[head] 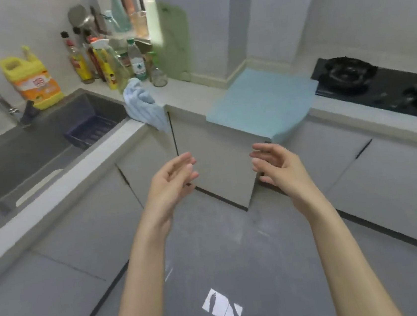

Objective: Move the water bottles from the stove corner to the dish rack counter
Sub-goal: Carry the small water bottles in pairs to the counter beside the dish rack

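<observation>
- Green-capped water bottle (136, 59) is seen upright among sauce bottles (82, 65) at the counter's back corner.
- Left hand (172, 179) and right hand (274, 166) are held apart, fingers loosely spread, nothing gripped.

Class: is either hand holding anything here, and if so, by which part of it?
Nothing is held. The left hand and right hand are both empty, fingers relaxed, in the air before the cabinet.

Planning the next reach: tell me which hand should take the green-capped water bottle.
Probably left. The left hand is empty, nearer the water bottle standing back left by the sink; the right hand, also empty, sits farther toward the stove side.
</observation>
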The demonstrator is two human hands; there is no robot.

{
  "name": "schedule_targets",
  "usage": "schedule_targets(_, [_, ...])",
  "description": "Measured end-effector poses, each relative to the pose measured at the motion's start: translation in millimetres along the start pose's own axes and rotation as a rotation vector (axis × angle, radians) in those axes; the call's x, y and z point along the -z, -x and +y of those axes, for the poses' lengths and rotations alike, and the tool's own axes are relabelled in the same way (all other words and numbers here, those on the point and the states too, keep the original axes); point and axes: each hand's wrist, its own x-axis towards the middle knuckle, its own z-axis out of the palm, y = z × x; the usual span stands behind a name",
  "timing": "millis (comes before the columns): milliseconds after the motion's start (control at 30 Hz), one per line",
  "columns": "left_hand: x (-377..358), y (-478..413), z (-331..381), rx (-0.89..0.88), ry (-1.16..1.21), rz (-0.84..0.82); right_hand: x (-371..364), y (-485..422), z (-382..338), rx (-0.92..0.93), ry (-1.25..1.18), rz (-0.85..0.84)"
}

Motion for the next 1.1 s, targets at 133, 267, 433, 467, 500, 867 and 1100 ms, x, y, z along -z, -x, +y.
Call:
schedule_targets(133, [-94, -15, 3, 0.007, -0.035, -0.162, 90, 7, 14, -0.032, -0.06, 0.156])
schedule_targets(267, [-192, -26, -1, -0.01, -0.104, -0.383, 173, 24, 37, -0.101, -0.091, 0.372])
schedule_targets(433, [-304, -36, -14, 0.021, -0.178, -0.616, 260, 42, 67, -0.165, -0.135, 0.634])
schedule_targets(467, [-325, -39, -18, 0.02, -0.189, -0.656, 276, 44, 71, -0.175, -0.143, 0.672])
schedule_targets(500, [-345, -43, -20, 0.025, -0.199, -0.684, 291, 43, 77, -0.176, -0.15, 0.703])
schedule_targets(867, [-601, -94, -23, 0.034, -0.214, -1.012, 476, 2, 102, -0.201, -0.163, 1.014])
schedule_targets(1100, [-722, -103, -22, 0.036, -0.237, -1.127, 570, -9, 118, -0.202, -0.195, 1.121])
